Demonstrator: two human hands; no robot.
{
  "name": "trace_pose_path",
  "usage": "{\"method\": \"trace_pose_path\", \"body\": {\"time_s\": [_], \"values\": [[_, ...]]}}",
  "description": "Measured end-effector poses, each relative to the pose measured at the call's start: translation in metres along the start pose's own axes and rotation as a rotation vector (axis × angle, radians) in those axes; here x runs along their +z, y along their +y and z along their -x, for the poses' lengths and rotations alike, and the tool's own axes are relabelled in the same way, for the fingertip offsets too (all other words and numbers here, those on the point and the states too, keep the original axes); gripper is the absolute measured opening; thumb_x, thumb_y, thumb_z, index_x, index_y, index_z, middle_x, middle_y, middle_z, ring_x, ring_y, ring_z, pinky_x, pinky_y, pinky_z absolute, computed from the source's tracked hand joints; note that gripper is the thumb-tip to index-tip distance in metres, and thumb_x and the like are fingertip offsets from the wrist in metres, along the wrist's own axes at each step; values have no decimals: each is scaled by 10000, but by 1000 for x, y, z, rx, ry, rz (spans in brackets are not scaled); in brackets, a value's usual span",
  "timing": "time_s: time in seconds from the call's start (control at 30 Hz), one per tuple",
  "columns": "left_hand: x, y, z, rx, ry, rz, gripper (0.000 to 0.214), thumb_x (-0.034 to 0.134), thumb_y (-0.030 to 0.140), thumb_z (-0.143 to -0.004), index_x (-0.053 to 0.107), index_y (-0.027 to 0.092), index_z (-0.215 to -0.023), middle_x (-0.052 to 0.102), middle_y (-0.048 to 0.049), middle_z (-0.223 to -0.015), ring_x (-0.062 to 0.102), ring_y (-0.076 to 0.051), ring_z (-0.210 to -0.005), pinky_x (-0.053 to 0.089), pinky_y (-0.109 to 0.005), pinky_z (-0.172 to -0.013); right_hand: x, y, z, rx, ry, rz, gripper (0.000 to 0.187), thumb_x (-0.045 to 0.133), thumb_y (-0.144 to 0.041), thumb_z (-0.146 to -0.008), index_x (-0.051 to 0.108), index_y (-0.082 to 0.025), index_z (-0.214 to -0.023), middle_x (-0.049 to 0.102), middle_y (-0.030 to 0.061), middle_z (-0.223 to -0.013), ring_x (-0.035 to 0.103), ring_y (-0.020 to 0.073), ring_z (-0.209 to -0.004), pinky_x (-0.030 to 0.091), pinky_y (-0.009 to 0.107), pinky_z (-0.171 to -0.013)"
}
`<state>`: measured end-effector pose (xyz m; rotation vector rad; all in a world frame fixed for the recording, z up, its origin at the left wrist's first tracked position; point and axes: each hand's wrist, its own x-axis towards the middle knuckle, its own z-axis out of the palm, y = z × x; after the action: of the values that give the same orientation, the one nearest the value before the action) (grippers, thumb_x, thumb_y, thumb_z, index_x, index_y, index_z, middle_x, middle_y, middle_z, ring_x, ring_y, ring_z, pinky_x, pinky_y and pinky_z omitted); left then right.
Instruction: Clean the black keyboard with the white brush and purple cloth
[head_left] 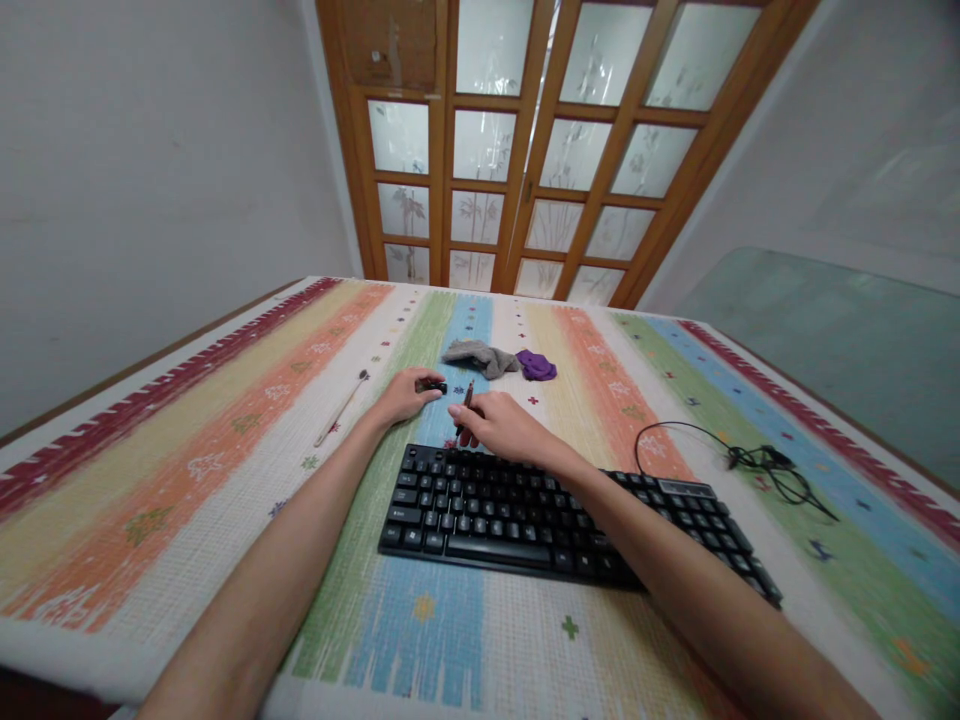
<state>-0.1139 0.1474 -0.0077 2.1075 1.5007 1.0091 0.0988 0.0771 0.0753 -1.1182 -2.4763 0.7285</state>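
Observation:
A black keyboard (487,510) lies across the striped tablecloth, with my right forearm passing over its right part. Just beyond its top edge, my right hand (495,425) is closed around a slim dark reddish-brown pen-like stick (468,396), held upright with one end pointing up. To the left of it, my left hand (407,395) curls its fingers round a small black object (435,386), whose kind is too small to make out. The two hands are a short way apart.
Past my hands lie a grey cloth (480,357) and a purple cloth (537,366), touching. A thin pale stick with a dark head (342,408) rests left of my left hand. The keyboard's black cable (776,468) is bundled at the right. Glazed wooden doors (517,150) stand behind the table.

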Motion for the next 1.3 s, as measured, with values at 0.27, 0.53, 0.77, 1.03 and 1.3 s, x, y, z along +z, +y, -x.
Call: {"method": "trace_pose_path", "body": {"time_s": [0.27, 0.53, 0.77, 1.03, 1.3], "values": [[0, 0, 1, -6, 3, -1, 273, 685, 234, -758, 745, 200, -1022, 759, -58, -995, 665, -224, -907, 527, -387, -865, 9, 25, -13, 222, -113, -463, 412, 417, -305, -1032, 593, -141, -698, 686, 61, -621, 625, 131, -531, 468, 234, -515], [0, 0, 0, -7, -8, 11, 288, 701, 221, -752, 733, 192, -1037, 757, -60, -992, 670, -218, -909, 527, -383, -870, -1, 38, -18, 216, -41, -592, 377, 425, -311, -1032, 629, -116, -783, 703, 66, -668, 603, 100, -513, 441, 193, -461], [-2, 5, 3, 16, 20, 34, 425, 698, 220, -735, 681, 186, -1158, 708, -73, -1097, 654, -204, -936, 540, -342, -814, -8, 47, -28, 159, 87, -349, 336, 422, -314, -1018, 661, -104, -910, 712, 92, -831, 624, 121, -549, 493, 249, -539], [-14, 20, 4, 132, 47, 8, 321, 731, 245, -694, 725, 209, -1013, 624, -84, -1231, 555, -275, -1161, 513, -392, -886, -3, 59, -37, 72, 214, -193, 267, 440, -289, -999, 628, -142, -880, 699, 35, -823, 610, 88, -517, 509, 247, -603], [0, 32, -2, 291, -93, -99, 234, 825, 335, -689, 759, 250, -897, 643, -67, -1198, 547, -272, -1181, 363, -486, -1091, -3, 58, -33, 85, 228, -165, 266, 437, -283, -1010, 623, -127, -901, 706, 54, -846, 621, 92, -525, 489, 233, -592]]}}
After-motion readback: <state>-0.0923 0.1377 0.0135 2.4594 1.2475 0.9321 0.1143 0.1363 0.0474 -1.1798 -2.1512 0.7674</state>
